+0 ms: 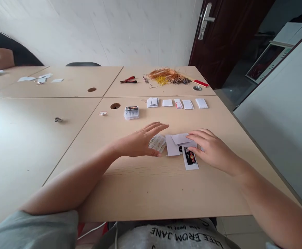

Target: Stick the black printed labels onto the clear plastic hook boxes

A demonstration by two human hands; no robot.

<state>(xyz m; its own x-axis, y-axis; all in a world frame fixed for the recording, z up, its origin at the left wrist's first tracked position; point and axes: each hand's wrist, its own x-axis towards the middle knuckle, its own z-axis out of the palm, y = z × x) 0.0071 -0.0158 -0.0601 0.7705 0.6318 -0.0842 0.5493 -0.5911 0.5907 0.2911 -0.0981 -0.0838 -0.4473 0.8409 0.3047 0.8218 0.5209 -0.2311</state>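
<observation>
My left hand (143, 141) is held over the table with its fingers stretched out and the thumb apart; nothing shows in it. Beside it, partly hidden by the palm, lie some small clear packets (158, 142) with little pieces inside. My right hand (210, 148) spreads its fingers over loose white cards (173, 146), the fingertips at their right edge. Below its thumb lies a white card with a black printed label (189, 157). Whether the right fingertips press on the cards or hover just above them is hard to make out.
Behind my hands stand a stack of clear cases (131, 113) and a row of white card piles (187, 104). Farther back lie red-handled pliers (128, 80) and a bundle of copper-coloured wire (166, 74). At far left, a person's arm (3, 58) rests by the table.
</observation>
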